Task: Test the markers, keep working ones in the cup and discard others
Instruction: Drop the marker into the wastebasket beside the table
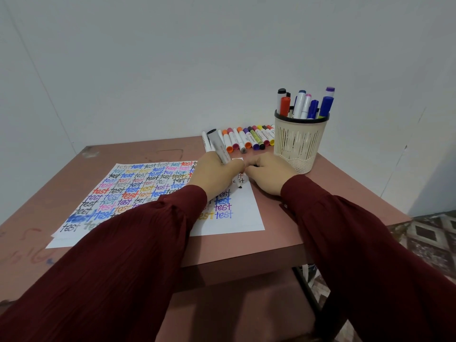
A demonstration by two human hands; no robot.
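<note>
On the right-hand margin of the test sheet, near its top: grey marker in my left hand, fingers curled round the barrel, tip down on the paper just below a black "test". Right hand rests at the sheet's edge with its fingers curled under; I cannot tell whether they pinch the cap. Cup stands just behind the right hand at the far right of the surface, with several markers upright in it. A row of capped markers lies beside the cup along the far edge. Step in hand, as I judge it: writing the trial word. Method: steady slant, light even pressure, whole word on blank white so the line reads clean, not over neighbouring words. Right hand should pin the sheet against sliding. Criterion: solid unbroken stroke goes to the cup; faint or skipping goes to discard. Recap before sorting.
</note>
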